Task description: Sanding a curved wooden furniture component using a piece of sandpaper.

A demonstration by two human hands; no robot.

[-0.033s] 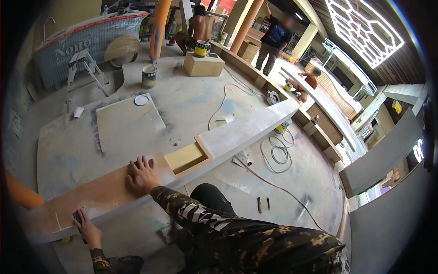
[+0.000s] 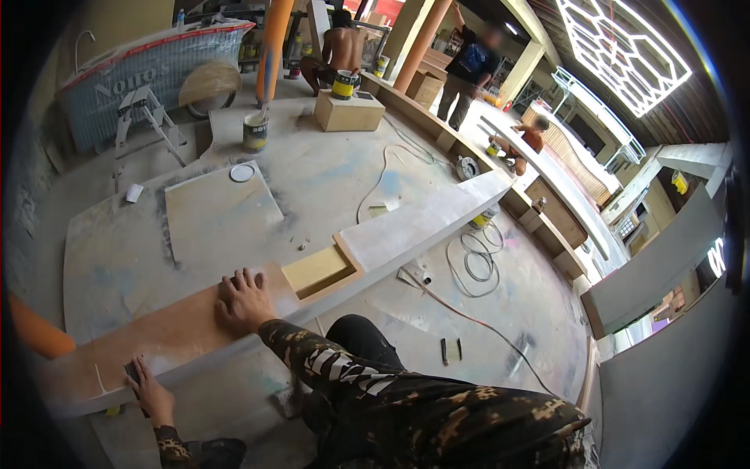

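Observation:
A long box-shaped wooden beam runs from the lower left to the upper right, bare brown on the near left part and whitish farther along. My left hand grips a dark, narrow flat block against the beam's near edge. Its exact kind is hard to make out, as the fingers cover much of it. My right hand lies on the beam's top with fingers spread, just left of a rectangular opening showing a pale yellow inside. A thin pale line marks the wood beside my left hand.
Paint cans stand beyond the beam, one on a wooden box. A coiled hose and two small dark pieces lie on the floor at right. A stepladder stands far left. Several people are farther back.

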